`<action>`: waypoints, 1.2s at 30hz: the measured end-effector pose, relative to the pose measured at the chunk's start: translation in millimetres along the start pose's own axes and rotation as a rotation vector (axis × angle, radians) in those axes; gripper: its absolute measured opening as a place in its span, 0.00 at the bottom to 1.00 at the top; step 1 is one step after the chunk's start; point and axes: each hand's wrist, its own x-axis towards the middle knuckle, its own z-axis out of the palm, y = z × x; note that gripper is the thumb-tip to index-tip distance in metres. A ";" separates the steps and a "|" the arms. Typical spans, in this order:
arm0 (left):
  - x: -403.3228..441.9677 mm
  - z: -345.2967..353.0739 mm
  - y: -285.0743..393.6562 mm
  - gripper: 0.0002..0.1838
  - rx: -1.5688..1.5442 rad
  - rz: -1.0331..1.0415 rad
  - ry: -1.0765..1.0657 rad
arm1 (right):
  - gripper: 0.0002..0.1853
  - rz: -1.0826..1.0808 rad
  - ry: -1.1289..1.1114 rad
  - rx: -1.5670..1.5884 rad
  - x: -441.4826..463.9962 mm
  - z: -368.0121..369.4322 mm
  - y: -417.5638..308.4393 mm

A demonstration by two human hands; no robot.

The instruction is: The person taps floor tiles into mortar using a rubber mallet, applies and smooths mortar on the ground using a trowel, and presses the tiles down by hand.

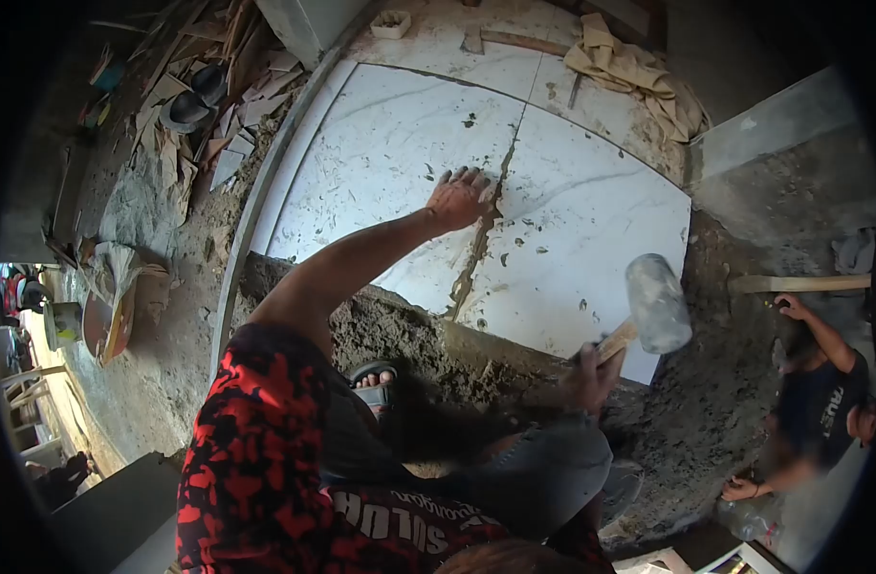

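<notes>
My left hand [460,198] rests flat on a white marble-patterned tile [361,143], fingers stretched forward, just left of the mortar-smeared joint between two tiles. My right hand [591,376] is wrapped round the wooden handle of a rubber mallet [659,304]. The mallet's grey, dirt-streaked head is over the right edge of the second white tile [591,220]. I cannot tell whether the head touches the tile. Bits of mortar are scattered on both tiles. Wet mortar [390,335] lies along their near edge, by my sandalled foot [373,378].
Behind the tiles lie a hammer-like tool [524,40], a crumpled cloth [629,72] and a small white container [391,24]. Broken tile pieces [232,158] and debris are piled at left. Another person [821,402] in a dark shirt is at right, near a long wooden handle [806,283].
</notes>
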 end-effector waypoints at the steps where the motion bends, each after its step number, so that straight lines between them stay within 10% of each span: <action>1: -5.8 -1.6 -4.3 0.29 0.001 0.028 0.074 | 0.26 0.032 0.023 -0.142 7.3 5.6 -20.1; 9: -113.5 -12.4 51.0 0.23 -0.241 0.105 -0.112 | 0.12 0.288 0.005 -0.640 50.2 -27.7 -56.6; 11: -167.8 -23.7 65.2 0.23 -0.333 -0.025 -0.291 | 0.11 0.077 -0.274 -0.951 26.7 -71.5 -43.1; 12: -189.4 -57.3 79.8 0.23 -0.454 -0.200 -0.444 | 0.12 -0.626 -0.507 -1.512 16.1 -92.8 -39.7; 13: -213.3 -71.7 84.3 0.23 -0.464 -0.220 -0.464 | 0.12 -0.606 -0.533 -1.509 7.9 -73.0 -74.7; 15: -266.7 -91.3 84.6 0.24 -0.475 -0.433 -0.612 | 0.19 0.777 -0.350 -0.950 -7.8 -31.8 -139.3; 27: -415.4 -189.6 167.3 0.25 -0.674 -1.067 -0.497 | 0.24 0.991 -0.864 -1.381 -126.7 -91.0 -175.4; 31: -374.8 -170.6 197.9 0.22 -0.680 -0.883 -0.405 | 0.25 0.944 -0.653 -0.887 -130.0 -105.8 -160.0; 32: -365.6 -147.3 195.2 0.23 -0.666 -0.776 -0.317 | 0.26 1.227 -0.538 -0.736 -107.1 -72.2 -191.0; 36: -264.8 -84.2 164.7 0.26 -0.492 -0.526 -0.302 | 0.25 0.919 -0.437 -1.158 -95.4 -53.6 -145.6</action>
